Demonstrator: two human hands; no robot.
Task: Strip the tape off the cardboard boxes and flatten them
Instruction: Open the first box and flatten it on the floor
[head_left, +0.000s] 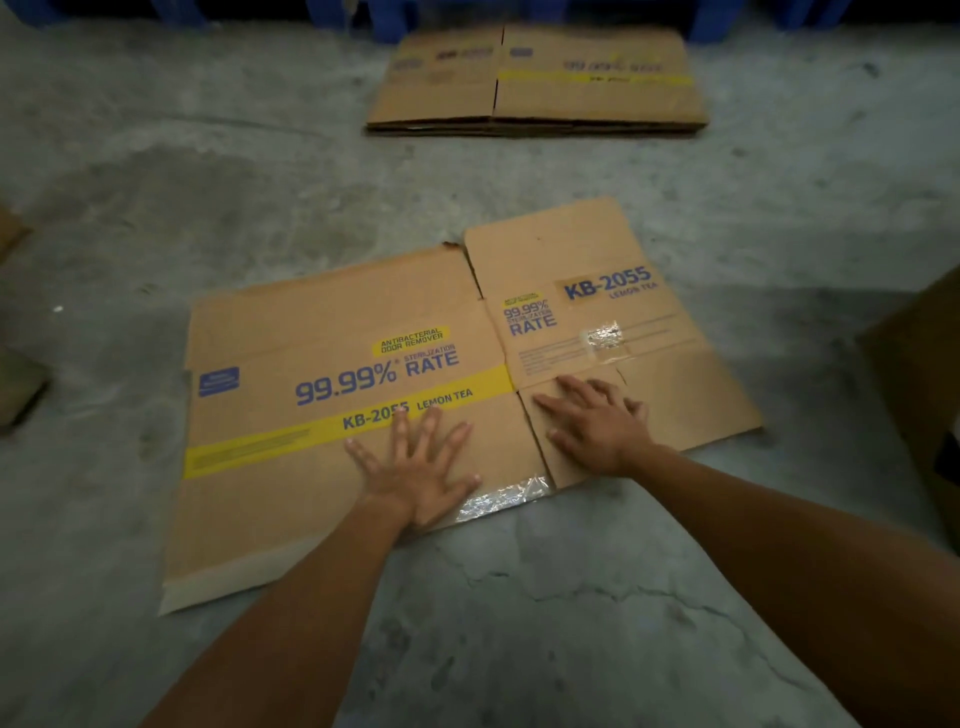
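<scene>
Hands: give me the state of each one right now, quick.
Left hand: open, fingers spread, palm pressed flat on the flattened cardboard box, holding nothing.
Right hand: open, palm down on the same box's side panel, holding nothing.

Flattened box (332, 415) lies flat on the concrete in front of me, brown, printed side up: yellow band, blue "99.99% RATE", "KB-2055 LEMON TEA". Flaps splayed out at both ends. Shiny clear tape (498, 499) still stuck on its near edge, a smaller tape patch (602, 335) on the right panel. Further back, a stack (540, 78) of flattened boxes, same print, edges aligned.
</scene>
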